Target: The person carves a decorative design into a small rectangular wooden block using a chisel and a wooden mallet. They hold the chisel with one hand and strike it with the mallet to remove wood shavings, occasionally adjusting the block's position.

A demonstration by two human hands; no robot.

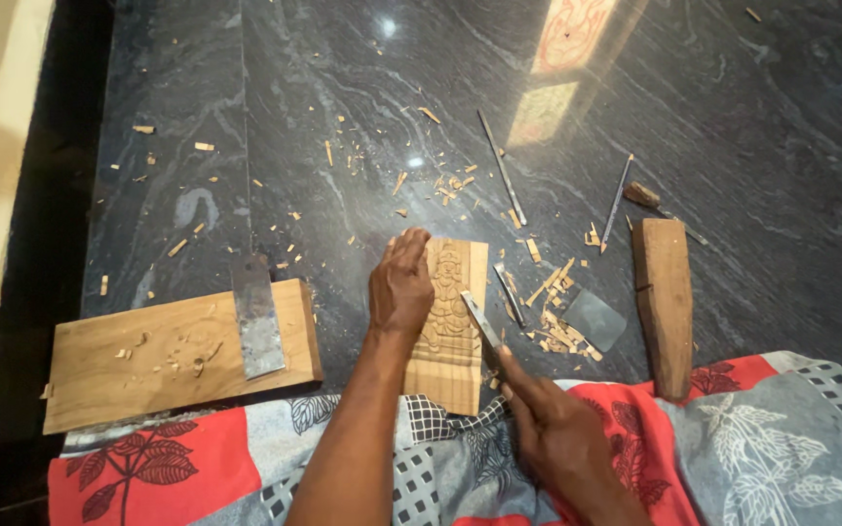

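A woodcarver's left hand (401, 289) presses flat on a small carved panel (451, 329), fingers spread over its left edge and upper corner, apparently to keep the piece from sliding on the polished dark stone floor (343, 117). The panel, bearing a seated figure in relief, lies on the floor just ahead of the person's lap, its near end touching a patterned red and grey cloth (733, 448). The right hand (557, 433) has its grip closed around a flat chisel (484, 326), the blade angled up and left so its tip meets the panel's right side. To the left, a wooden board (148, 360) strewn with shavings carries a broad metal blade (257, 317) laid across it. To the right sit a wooden mallet block (665, 302), a dark sharpening stone (593, 319) and several thin chisels (502, 166). Wood chips (553, 321) crowd the floor just beside the panel's right edge, near the working blade.
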